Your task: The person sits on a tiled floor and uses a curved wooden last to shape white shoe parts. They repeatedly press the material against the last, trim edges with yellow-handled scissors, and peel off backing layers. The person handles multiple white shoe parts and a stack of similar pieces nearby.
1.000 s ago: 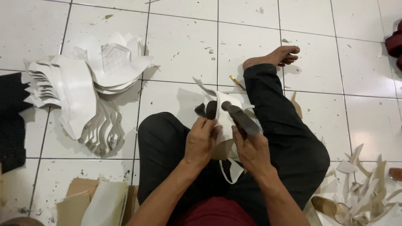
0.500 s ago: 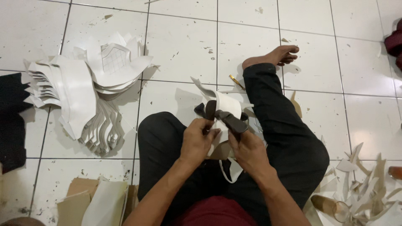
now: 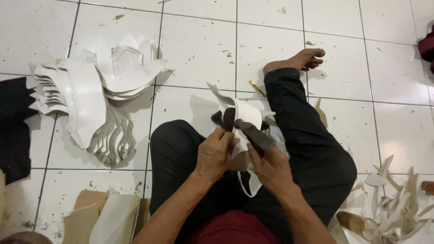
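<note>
My left hand [image 3: 216,153] pinches a stiff, matt white cut sheet [image 3: 246,118], like smooth card or thin leatherette; my right hand [image 3: 271,169] grips dark, dull-handled shears [image 3: 253,135]; glossy white floor tiles [image 3: 199,49] look scuffed; stacked white pieces [image 3: 90,99] look matt; my trousers [image 3: 312,149] are black cloth.

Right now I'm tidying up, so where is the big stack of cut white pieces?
In the head view, the stack of white pieces lies on the tiled floor at upper left, beyond the person's left knee, beside a black cloth.

To your far left lies a stack of white cut sheets [image 3: 95,95]; white offcuts [image 3: 393,203] lie near right; cardboard pieces [image 3: 97,217] sit near left.
</note>
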